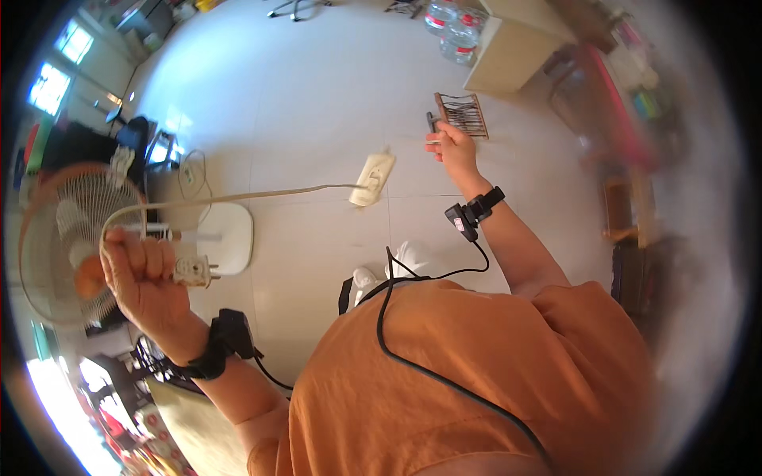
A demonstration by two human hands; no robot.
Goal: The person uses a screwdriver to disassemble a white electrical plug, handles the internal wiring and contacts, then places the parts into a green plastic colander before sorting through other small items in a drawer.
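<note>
In the head view, our left hand curls around the white cord, a pronged plug jutting out; should it slip, the cream socket block along the cord may knock something. Our right hand seemingly pinches a dark tool, droppable if fingers loosen.

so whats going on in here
A person in an orange shirt has the left hand closed, with a pale plug sticking out of it. A pale cord runs from that hand to a power strip; whether the strip hangs or lies on the floor is hard to tell. The right hand is held out ahead, with a small dark object at its fingers, too small to make out. A fan stands on the left.
</note>
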